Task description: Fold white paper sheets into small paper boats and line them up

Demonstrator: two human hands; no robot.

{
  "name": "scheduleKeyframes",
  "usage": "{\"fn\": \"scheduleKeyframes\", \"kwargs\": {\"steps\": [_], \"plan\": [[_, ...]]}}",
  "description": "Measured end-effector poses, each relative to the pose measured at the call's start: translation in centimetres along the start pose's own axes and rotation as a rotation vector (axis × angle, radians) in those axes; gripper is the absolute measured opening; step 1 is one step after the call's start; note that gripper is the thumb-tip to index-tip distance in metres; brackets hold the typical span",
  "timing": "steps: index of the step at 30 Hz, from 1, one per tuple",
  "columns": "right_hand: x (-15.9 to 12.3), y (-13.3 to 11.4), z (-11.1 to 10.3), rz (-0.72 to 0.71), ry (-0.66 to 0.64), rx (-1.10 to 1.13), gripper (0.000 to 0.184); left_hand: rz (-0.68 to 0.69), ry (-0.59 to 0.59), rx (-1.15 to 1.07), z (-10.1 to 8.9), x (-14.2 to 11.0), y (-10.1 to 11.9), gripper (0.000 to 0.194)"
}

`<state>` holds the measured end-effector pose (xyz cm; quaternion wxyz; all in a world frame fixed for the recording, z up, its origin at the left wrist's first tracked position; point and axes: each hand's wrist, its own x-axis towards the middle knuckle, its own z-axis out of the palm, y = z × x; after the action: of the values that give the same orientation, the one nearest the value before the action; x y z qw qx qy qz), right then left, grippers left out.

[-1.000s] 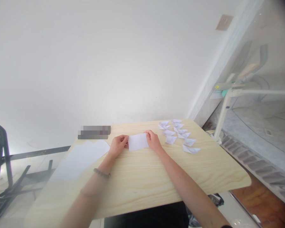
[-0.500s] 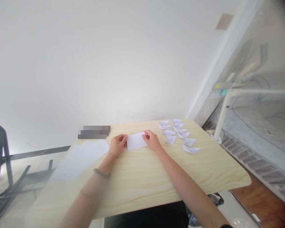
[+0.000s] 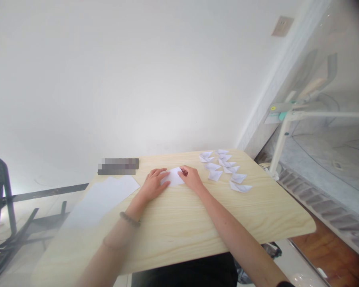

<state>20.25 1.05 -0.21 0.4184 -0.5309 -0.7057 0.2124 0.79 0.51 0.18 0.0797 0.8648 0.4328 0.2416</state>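
A small white rectangle of paper (image 3: 174, 177) lies on the wooden table, between my two hands. My left hand (image 3: 154, 183) rests flat on its left part, fingers spread, covering that end. At the right edge of the paper, my right hand (image 3: 190, 176) is closed in a pinch with thumb and forefinger on its upper right corner. Its other fingers are curled under and partly hidden. To the right of that hand stand several folded white paper boats (image 3: 215, 175) in loose rows.
Large white paper sheets (image 3: 104, 199) lie on the table's left side. Behind them is a pixelated dark object (image 3: 118, 166) near the wall (image 3: 167, 79). The table (image 3: 191, 223) has a rounded right corner; a white metal frame (image 3: 283, 147) stands beyond it.
My left hand has gone from pinching the paper's left edge to lying spread on top of it. The right hand still pinches the right end. The paper has settled lower onto the table.
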Motion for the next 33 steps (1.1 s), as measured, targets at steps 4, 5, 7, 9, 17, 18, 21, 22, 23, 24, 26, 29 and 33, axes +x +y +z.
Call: {"fn": "scheduleKeyframes", "kwargs": {"steps": [4,5,7,9,17,18,21,22,23,24,26,29,33], "plan": [[0.1,0.3,0.1,-0.057,0.0,-0.059,0.024,-0.021,0.008,0.036,0.1,0.0,0.1,0.039],[0.1,0.4,0.1,-0.081,-0.011,-0.073,0.026,-0.029,0.017,0.044,0.1,0.0,0.2,0.038],[0.1,0.4,0.1,-0.144,-0.052,-0.108,0.029,-0.034,0.029,0.063,0.1,0.1,0.4,0.038],[0.0,0.2,0.0,-0.216,-0.103,-0.155,0.032,-0.028,0.033,0.084,0.0,0.0,0.6,0.038],[-0.3,-0.4,-0.2,-0.326,-0.178,-0.214,0.03,-0.028,0.025,0.097,-0.2,-0.2,1.1,0.038],[-0.3,-0.3,-0.3,-0.323,-0.178,-0.196,0.03,-0.032,0.032,0.105,-0.2,-0.2,1.1,0.037],[-0.2,0.0,-0.4,-0.319,-0.186,-0.146,0.032,-0.047,0.049,0.134,-0.1,-0.2,1.1,0.034],[-0.2,0.1,-0.4,-0.318,-0.192,-0.136,0.033,-0.052,0.048,0.141,-0.1,-0.2,1.0,0.034],[-0.1,0.1,-0.4,-0.318,-0.201,-0.129,0.034,-0.057,0.045,0.144,-0.2,-0.2,1.0,0.034],[-0.1,0.2,-0.5,-0.318,-0.21,-0.125,0.035,-0.063,0.04,0.144,-0.2,-0.1,0.9,0.034],[-0.1,0.2,-0.5,-0.315,-0.225,-0.123,0.035,-0.074,0.029,0.141,-0.2,-0.1,0.9,0.034],[-0.1,0.1,-0.6,-0.313,-0.229,-0.133,0.036,-0.084,0.017,0.138,-0.3,-0.1,0.9,0.034],[-0.2,-0.1,-0.6,-0.327,-0.23,-0.17,0.035,-0.077,0.014,0.144,-0.4,-0.1,1.0,0.036]]}}
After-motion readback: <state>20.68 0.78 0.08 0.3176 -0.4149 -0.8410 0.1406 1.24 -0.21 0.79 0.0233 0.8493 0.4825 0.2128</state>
